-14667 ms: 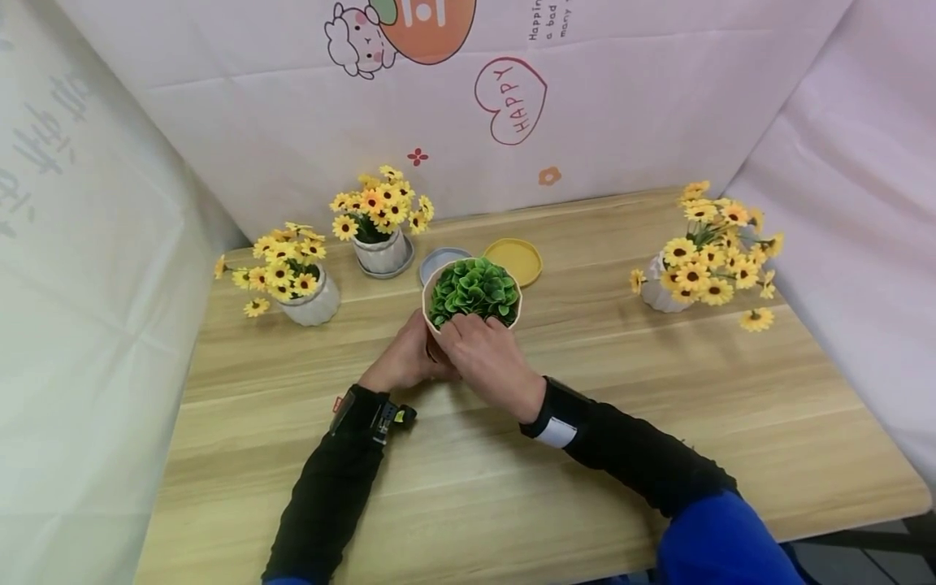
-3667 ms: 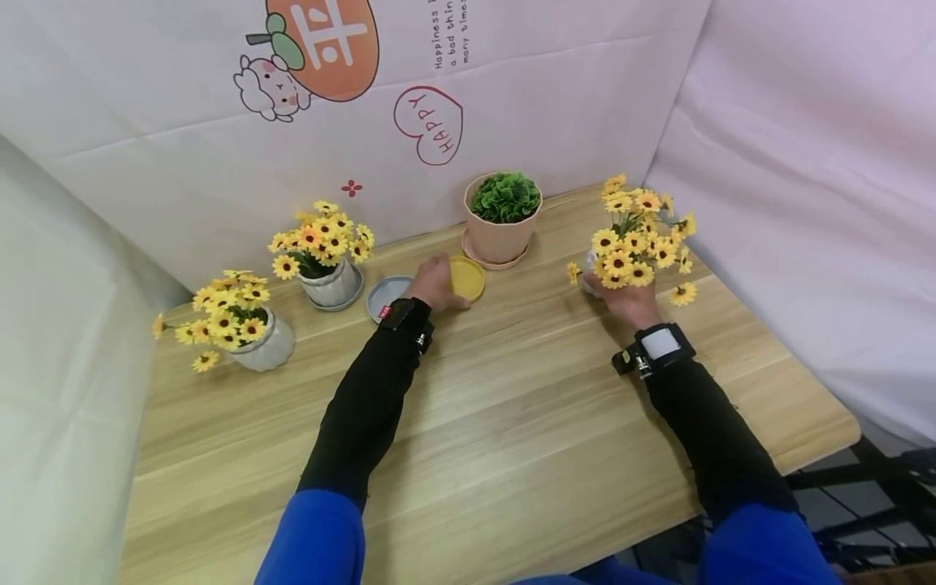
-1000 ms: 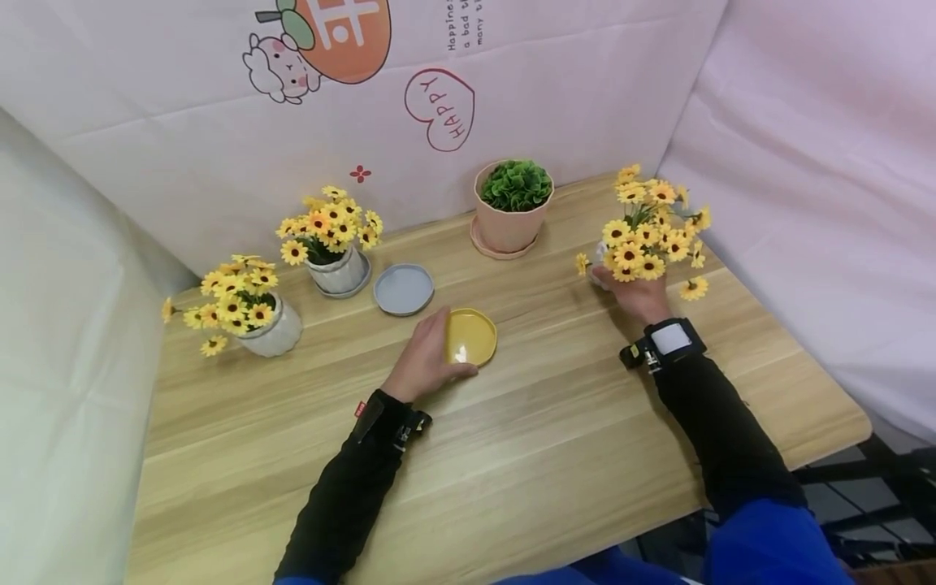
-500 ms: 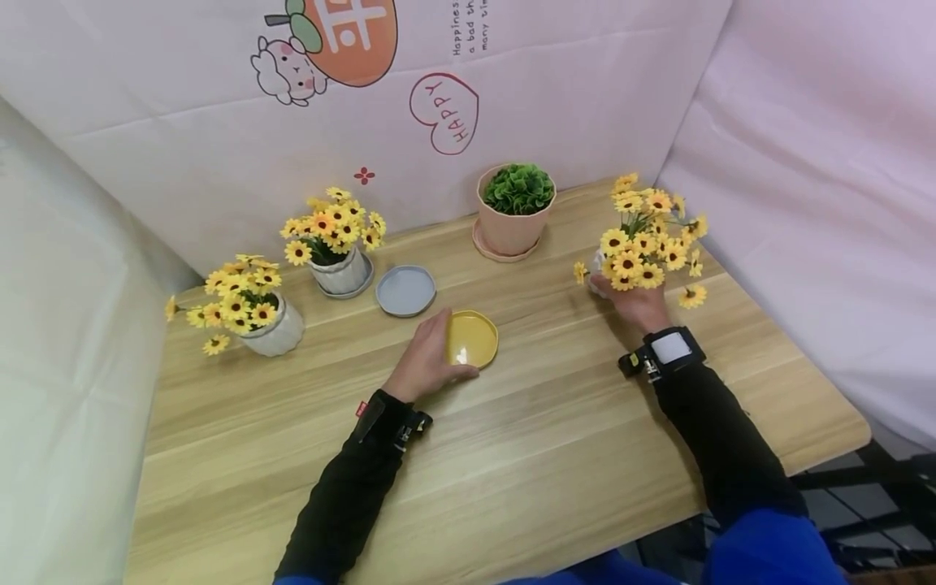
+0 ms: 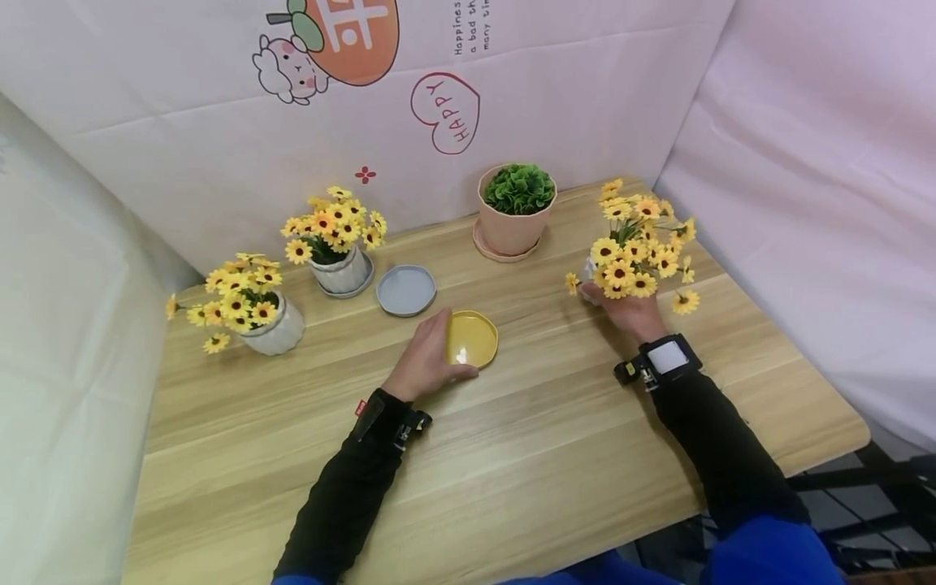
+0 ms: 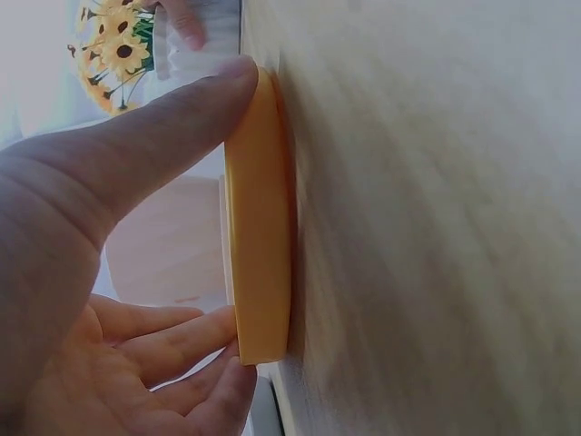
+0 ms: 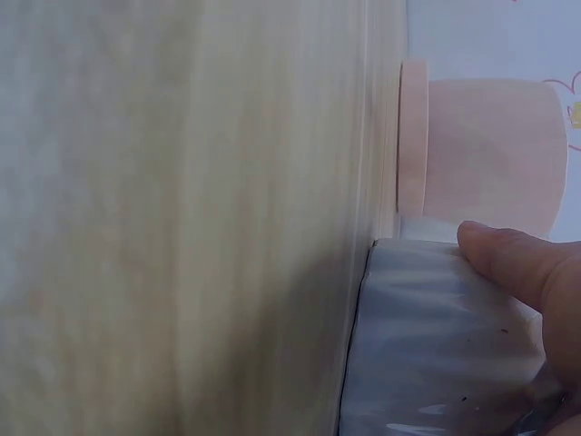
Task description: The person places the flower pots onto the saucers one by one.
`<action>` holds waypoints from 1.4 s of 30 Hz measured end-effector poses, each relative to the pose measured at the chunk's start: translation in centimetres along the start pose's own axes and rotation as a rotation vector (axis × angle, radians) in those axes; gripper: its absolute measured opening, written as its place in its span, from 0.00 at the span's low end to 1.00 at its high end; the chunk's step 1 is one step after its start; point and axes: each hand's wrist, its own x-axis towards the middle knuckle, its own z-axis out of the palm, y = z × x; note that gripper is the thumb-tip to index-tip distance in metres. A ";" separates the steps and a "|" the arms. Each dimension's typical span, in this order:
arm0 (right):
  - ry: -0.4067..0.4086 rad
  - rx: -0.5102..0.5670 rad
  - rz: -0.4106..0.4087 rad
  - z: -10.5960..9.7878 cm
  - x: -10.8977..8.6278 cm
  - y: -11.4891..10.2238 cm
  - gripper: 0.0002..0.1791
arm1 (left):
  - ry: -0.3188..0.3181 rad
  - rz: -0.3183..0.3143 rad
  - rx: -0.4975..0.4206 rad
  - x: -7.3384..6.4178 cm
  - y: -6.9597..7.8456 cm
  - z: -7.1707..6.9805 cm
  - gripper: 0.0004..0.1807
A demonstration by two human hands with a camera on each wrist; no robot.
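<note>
My left hand [image 5: 427,357] pinches the rim of a yellow saucer [image 5: 474,340], thumb on one side and fingers on the other. In the left wrist view the saucer [image 6: 261,227] lies flat at the wooden surface. At the right, my right hand [image 5: 630,313] holds a whitish flowerpot [image 7: 445,336] of yellow flowers [image 5: 632,252]. Blooms hide much of that pot in the head view. Its base is at or very close to the table; I cannot tell whether they touch. The right wrist view shows my thumb [image 7: 508,259] along the pot's side.
A grey-blue saucer [image 5: 406,291] lies behind my left hand. At the back, a pink pot [image 5: 515,231] with a green plant stands on a pink saucer [image 5: 483,244]. Two whitish flowerpots [image 5: 342,275] stand at the left, the rear one on a saucer. A cloth [image 5: 556,89] hangs behind the table.
The green plant's pot, earlier between both hands, now stands at the back. My left hand has brought the yellow saucer forward. Lately my right hand shifted its flowerpot slightly left and nearer.
</note>
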 end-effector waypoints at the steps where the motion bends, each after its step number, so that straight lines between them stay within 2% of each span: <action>1: 0.001 -0.002 -0.006 0.1 0.0 -0.1 0.56 | 0.000 -0.001 0.000 0.0 0.0 0.0 0.67; 6: 0.000 -0.011 -0.039 0.5 -0.2 -0.3 0.53 | 0.005 0.001 -0.004 0.0 0.1 -0.1 0.67; 12: -0.033 -0.013 -0.008 0.8 -0.5 -0.5 0.54 | -0.001 0.002 -0.001 0.0 0.0 -0.1 0.67; 19: -0.072 -0.044 -0.040 1.1 -0.8 -1.1 0.46 | -0.008 -0.003 -0.005 0.0 0.0 -0.2 0.67; 26: -0.119 -0.027 0.022 1.6 -1.4 -1.6 0.51 | -0.015 -0.016 -0.010 0.0 0.0 -0.1 0.67; 29: -0.141 -0.031 0.028 1.8 -1.5 -1.7 0.50 | -0.013 -0.015 -0.007 0.1 0.0 -0.1 0.67; 36: -0.182 -0.030 -0.024 2.5 -1.9 -2.4 0.44 | -0.006 -0.009 -0.009 0.0 0.0 -0.2 0.67; 42: -0.215 -0.022 -0.009 3.2 -2.2 -2.8 0.46 | -0.011 -0.004 -0.018 0.1 -0.1 -0.2 0.67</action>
